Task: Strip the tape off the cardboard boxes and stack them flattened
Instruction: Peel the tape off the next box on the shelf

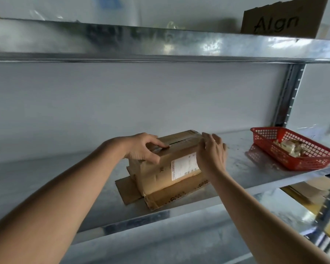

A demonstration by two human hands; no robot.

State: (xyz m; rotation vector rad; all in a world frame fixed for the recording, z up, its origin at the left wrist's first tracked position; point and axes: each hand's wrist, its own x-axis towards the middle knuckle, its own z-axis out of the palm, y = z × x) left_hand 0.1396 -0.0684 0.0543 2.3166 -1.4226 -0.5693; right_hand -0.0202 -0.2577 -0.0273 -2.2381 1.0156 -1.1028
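Two bare forearms reach up and forward from the bottom corners toward a metal shelf (236, 168). Nearest on that shelf lie flattened cardboard sheets (160, 197), stacked flat with their edges fanned out toward the front lip. On top of them stands the cardboard box (160, 172), still closed and whole, with a white shipping label (185, 165) on its near side. The left hand (141, 147) rests over the box's top left end, fingers curved down onto the strip of tape (179, 142) that runs along the top seam, thumb pressed against the near face; its grip is narrow and holds the box's top edge. The right hand (211, 151) is set against the box's right end with fingers fairly straight and close together, fingertips at the top corner where the tape folds over; whether it pinches the tape end I cannot tell. Farther right on the same shelf, well apart from the box, sits a red mesh basket (312, 161) with crumpled pale scraps (290, 147) inside. Behind is a plain pale wall (122, 101). Above runs an upper metal shelf (160, 44), and at its far right stands a piece of cardboard (282, 18) with dark lettering.
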